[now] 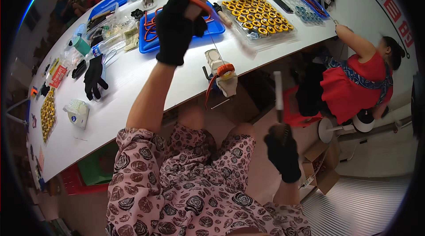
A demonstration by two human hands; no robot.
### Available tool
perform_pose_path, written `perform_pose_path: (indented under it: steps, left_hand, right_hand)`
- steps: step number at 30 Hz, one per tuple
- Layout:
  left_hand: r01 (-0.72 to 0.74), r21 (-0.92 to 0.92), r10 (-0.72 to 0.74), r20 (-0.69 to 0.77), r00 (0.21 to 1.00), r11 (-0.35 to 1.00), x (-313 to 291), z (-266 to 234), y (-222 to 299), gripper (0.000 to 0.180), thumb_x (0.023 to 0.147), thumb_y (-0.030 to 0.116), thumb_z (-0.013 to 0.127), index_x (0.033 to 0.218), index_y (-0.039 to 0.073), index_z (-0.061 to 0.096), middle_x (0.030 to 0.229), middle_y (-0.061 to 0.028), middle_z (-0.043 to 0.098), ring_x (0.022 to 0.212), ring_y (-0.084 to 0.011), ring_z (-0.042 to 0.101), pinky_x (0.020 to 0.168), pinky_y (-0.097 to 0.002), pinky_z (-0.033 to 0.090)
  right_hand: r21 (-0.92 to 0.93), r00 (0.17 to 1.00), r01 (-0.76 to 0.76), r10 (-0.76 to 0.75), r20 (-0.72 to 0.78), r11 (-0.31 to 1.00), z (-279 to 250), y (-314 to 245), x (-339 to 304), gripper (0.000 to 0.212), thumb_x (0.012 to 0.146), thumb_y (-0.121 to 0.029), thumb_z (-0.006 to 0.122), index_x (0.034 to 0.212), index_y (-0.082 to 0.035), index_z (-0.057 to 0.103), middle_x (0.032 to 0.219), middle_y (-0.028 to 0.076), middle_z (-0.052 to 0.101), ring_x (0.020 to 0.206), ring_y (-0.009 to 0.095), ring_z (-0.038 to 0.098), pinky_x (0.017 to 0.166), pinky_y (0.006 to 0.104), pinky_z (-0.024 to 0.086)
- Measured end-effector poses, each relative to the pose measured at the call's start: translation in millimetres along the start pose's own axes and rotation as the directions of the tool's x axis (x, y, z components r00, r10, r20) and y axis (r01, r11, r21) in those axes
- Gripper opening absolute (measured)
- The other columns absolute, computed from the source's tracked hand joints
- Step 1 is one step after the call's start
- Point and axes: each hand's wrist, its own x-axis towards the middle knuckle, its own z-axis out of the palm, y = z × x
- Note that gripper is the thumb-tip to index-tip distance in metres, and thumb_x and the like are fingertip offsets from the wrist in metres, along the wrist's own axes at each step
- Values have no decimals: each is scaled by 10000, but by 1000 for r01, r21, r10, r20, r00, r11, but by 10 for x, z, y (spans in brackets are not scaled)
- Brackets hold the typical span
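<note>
My left hand, in a black glove, is raised over the table's front part. Its fingers are closed around an orange-red rod-like piece, smeared by motion. Lower right, my right hand, also gloved in black, is closed around a long tool with a grey shaft pointing up; its exact kind is blurred. Between the hands, at the table edge, a small vise holds a ring coil wound with orange wire. A loose wire end hangs beside it.
A blue tray of red-brown wires lies behind my left hand. Right of it stands a tray of yellow rings. A spare black glove and small bags lie left. A person in red sits at right.
</note>
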Motion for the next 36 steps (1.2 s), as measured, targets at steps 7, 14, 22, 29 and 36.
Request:
perform_pose_path:
  steps: [7, 14, 22, 29, 36]
  left_hand:
    - [650, -446, -635, 209, 744, 615, 10, -150, -1626, 139, 803, 164, 647, 871, 78, 562, 678, -19, 536, 506, -56, 449, 438, -172, 346]
    - [714, -289, -703, 159, 693, 638, -110, -188, -1531, 219, 768, 145, 655, 958, 58, 588, 701, -25, 559, 566, -84, 481, 468, -206, 346]
    - [-167, 733, -43, 259, 965, 660, -1049, -91, -275, 515, 736, 194, 686, 1209, 103, 504, 979, -40, 573, 674, -130, 545, 554, -261, 448]
    - [-799, 482, 140, 819, 557, 358, -1177, 432, -25, 506, 692, 126, 605, 1192, 116, 523, 954, -49, 593, 730, -211, 602, 599, -328, 485]
    - [76, 249, -71, -29, 997, 966, 62, 272, -39, 157, 844, 146, 591, 972, 59, 618, 757, -48, 638, 587, -78, 562, 469, -215, 406]
  right_hand:
    - [305, 613, -600, 179, 770, 740, 589, -164, 623, 305, 796, -242, 620, 1028, -71, 521, 698, 10, 527, 543, 80, 492, 498, 251, 410]
    - [315, 571, -635, 153, 806, 706, 429, -335, 677, 270, 799, -249, 601, 1002, -90, 521, 643, -16, 492, 482, 54, 439, 438, 227, 366]
    - [156, 274, -904, 260, 926, 397, -221, 384, -452, 330, 805, -180, 639, 1083, -52, 516, 704, 14, 554, 528, 83, 513, 463, 257, 428]
    - [-179, 983, 75, -42, 181, 981, -375, 213, -755, 411, 796, -249, 666, 1136, -72, 519, 768, 120, 610, 592, 245, 584, 541, 332, 487]
    - [-225, 923, 382, -384, 35, 896, 4, 49, 3, 411, 796, -241, 654, 1140, -65, 513, 841, 138, 634, 722, 293, 632, 650, 360, 496]
